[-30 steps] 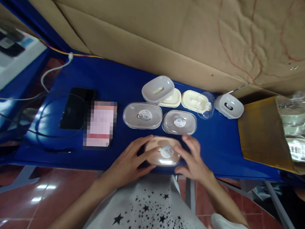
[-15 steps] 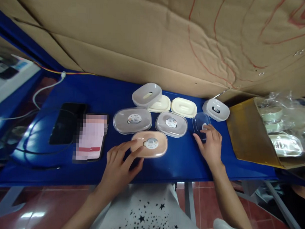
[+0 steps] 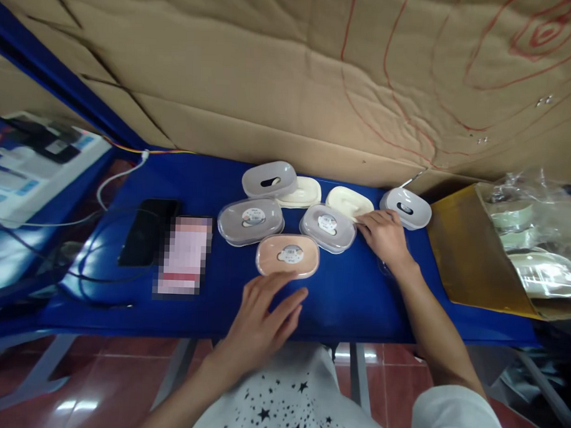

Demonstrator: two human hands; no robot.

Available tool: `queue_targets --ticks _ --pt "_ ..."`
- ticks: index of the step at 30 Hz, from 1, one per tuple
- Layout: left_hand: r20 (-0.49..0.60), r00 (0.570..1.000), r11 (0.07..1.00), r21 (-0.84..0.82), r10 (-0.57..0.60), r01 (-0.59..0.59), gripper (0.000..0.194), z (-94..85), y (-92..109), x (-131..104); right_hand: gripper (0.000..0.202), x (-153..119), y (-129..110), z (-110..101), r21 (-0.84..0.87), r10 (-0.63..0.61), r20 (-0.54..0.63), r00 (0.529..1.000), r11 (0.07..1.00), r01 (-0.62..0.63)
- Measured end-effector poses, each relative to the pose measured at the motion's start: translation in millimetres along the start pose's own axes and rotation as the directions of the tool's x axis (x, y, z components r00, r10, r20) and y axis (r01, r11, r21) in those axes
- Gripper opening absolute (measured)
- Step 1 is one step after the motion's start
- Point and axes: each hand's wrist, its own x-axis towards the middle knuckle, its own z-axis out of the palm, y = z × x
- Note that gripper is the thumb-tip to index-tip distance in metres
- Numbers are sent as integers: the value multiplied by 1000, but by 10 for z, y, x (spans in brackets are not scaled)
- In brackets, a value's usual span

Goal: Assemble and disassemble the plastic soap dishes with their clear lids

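Note:
My left hand (image 3: 270, 310) is open, fingers apart, just below the peach oval dish (image 3: 270, 254) with a round label. With its fingertips at the right end of a cream dish (image 3: 349, 200), my right hand (image 3: 385, 236) has its fingers pressed together; it partly covers a clear lid. Two grey dishes with clear lids, one at left (image 3: 233, 221) and one at right (image 3: 343, 231), lie behind the peach one. Farther back, a grey tray (image 3: 253, 178) leans on a second cream dish (image 3: 309, 193). Another grey dish (image 3: 421, 212) stands at the back right.
Two phones, one dark (image 3: 147, 234) and one with a lit screen (image 3: 185, 257), lie at left among cables. A white power strip (image 3: 38, 186) is at far left. An open carton (image 3: 480, 258) with wrapped dishes stands at right. Cardboard (image 3: 271, 82) rises behind the blue table (image 3: 338, 303).
My left hand has come off the peach dish and moved right and nearer to me. From the clear lid, my right hand has moved back to the cream dish, which now sits tilted.

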Motion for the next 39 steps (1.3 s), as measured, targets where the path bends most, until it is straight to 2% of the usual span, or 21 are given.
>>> queue_targets --ticks 2,4,6,8,10,12,14,15,17,20,23,26,28,31,33,35,37,39 --pt "52 997 994 -91 60 -55 36 46 80 -36 27 -193 -23 -119 31 56 -102 993 998 -53" --pt "91 991 985 -154 95 -80 35 105 123 -51 24 -514 -113 -303 97 124 -221 967 990 -104" --pt "102 989 980 -176 108 -89 35 165 140 -26 19 -887 -295 -481 168 138 -252 958 981 -97" --pt "110 986 979 -175 125 -105 38 219 137 40 20 -1231 -557 -589 225 91 -215 972 973 -41" --pt "151 976 978 -165 156 -131 41 263 116 118 28 -1483 -837 -601 262 34 -136 990 965 2" --pt "203 957 972 -149 207 -179 38 301 86 164 34 -1616 -1040 -548 296 -32 -60 998 954 49" --pt "241 937 966 -117 253 -230 30 332 56 146 35 -1628 -1071 -482 334 -104 -6 995 937 100" --pt "252 931 964 -100 265 -247 26 342 46 110 34 -1591 -1005 -456 345 -128 2 992 931 120" --pt "275 924 964 -70 265 -255 22 347 40 3 34 -1440 -717 -427 306 -121 -20 992 944 121" --pt "310 923 974 -45 226 -224 20 305 55 -176 36 -1066 -56 -401 45 36 -125 992 999 -31" --pt "301 942 988 -4 150 -156 20 233 55 -293 44 -668 534 -353 -43 128 -192 973 989 -138" --pt "263 961 996 10 84 -89 18 196 21 -332 37 -450 830 -319 -54 128 -165 978 989 -138" --pt "248 967 998 1 58 -60 20 210 -4 -325 34 -454 836 -351 -62 126 -163 979 989 -137" --pt "210 977 999 -5 41 -41 31 260 -25 -287 35 -662 532 -499 -76 132 -244 961 985 -155" --pt "179 983 999 -13 39 -38 40 279 -43 -264 38 -898 134 -619 -60 114 -280 953 989 -136" --pt "159 986 998 -42 44 -38 45 270 -79 -262 49 -1172 -347 -696 -35 19 -303 953 999 -31" --pt "148 988 996 -89 43 -30 51 241 -128 -287 67 -1431 -818 -690 60 -19 -227 974 998 33" --pt "139 990 989 -147 16 5 57 206 -171 -324 76 -1617 -1203 -605 143 -17 -153 988 989 40"
